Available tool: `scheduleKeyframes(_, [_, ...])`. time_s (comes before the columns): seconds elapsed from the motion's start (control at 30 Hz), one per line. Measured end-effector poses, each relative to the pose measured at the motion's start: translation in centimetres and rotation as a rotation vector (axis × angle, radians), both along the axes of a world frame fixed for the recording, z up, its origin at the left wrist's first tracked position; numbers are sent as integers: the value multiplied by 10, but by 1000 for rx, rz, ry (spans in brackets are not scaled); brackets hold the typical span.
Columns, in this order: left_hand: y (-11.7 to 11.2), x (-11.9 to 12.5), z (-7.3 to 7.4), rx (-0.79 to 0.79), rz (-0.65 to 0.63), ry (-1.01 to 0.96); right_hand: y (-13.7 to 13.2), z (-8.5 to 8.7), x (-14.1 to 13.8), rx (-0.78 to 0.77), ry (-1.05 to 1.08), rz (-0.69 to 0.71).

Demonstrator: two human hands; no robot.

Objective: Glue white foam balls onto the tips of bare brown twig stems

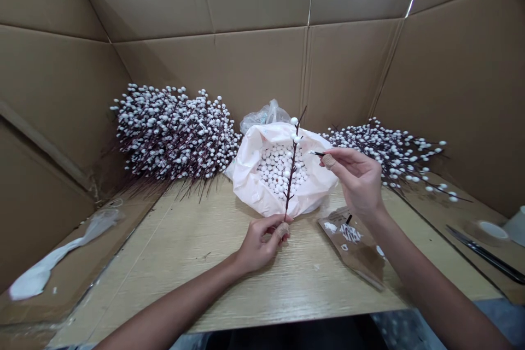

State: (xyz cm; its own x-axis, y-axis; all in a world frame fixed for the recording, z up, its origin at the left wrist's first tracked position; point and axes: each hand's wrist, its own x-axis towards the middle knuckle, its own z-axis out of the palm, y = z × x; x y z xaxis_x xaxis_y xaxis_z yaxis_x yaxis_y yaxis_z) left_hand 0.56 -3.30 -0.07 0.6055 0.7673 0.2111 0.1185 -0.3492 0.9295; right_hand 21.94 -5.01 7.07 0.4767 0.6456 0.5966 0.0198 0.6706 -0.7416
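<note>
While I look across from my left, white plastic scrap [53, 262]: it lies crumpled on a cardboard sheet [74, 224] beside the table; I can't tell exactly what it is.
Left heap: a big pile of branches [172, 134] thick with white balls leans against the cardboard wall [213, 71].
Left hand [260, 246]: my fingers [268, 228] close narrow around the lower end of a thin dark stem [292, 169], hiding its base. Beige tape [282, 231] wraps one finger.
Stem: it stands up over the table [164, 284], in front of the bag. A few white balls [294, 134] sit near its top; the length below them is bare.
Bag: a pale pink plastic bag [250, 167] lies open, holding many loose balls [281, 169]. A clear bag [264, 116] behind it is partly hidden.
Right hand [356, 180]: my thumb and forefinger pinch a small black stick [318, 153], its tip just beside the stem. What's on that tip is too small to tell.
Brown pad: a stained sheet [348, 243] lies on the table, dabbed with white.
Right heap: a smaller pile of ball-covered branches [389, 153] rests behind my hand.
Far right: a long dark blade [484, 251] lies near a white cup [514, 224], which the frame cuts off.
</note>
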Motion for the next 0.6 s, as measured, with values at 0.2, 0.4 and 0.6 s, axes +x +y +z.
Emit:
scheduleKeyframes(0.2, [0, 0, 3, 2, -29, 17, 2, 3, 10, 88, -21, -189])
scheduleKeyframes(0.4, [-2, -1, 6, 17, -49, 49, -2, 9, 8, 136, -79, -206])
scheduleKeyframes(0.6, [-2, -1, 7, 53, -45, 61, -7, 14, 3, 94, -117, -225])
